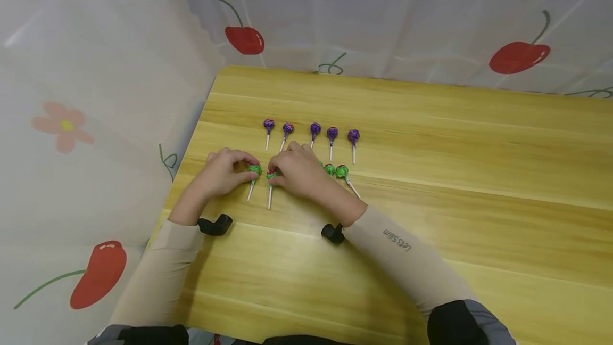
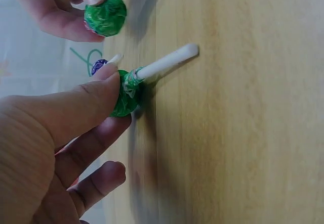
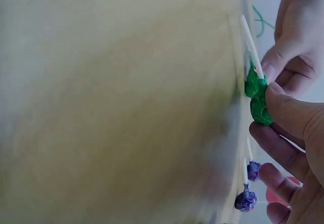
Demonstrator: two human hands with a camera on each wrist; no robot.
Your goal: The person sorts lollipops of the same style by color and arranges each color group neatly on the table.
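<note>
Under both grips there's a wood-grain table (image 1: 479,174). Left hand (image 1: 220,172) and right hand (image 1: 299,170) are both pinching, purple lollipops (image 1: 332,133) just beyond: one's clamped on the left green lollipop (image 1: 255,170) by its head, the other on the right green lollipop (image 1: 270,191) alongside. Probably light and hard, wrapper (image 2: 131,82) kinda slick, so I'd hold the head or stiff stick (image 2: 169,61). Long axes run from the grips toward the near table edge, sticks nearest, left one slanting outward.
</note>
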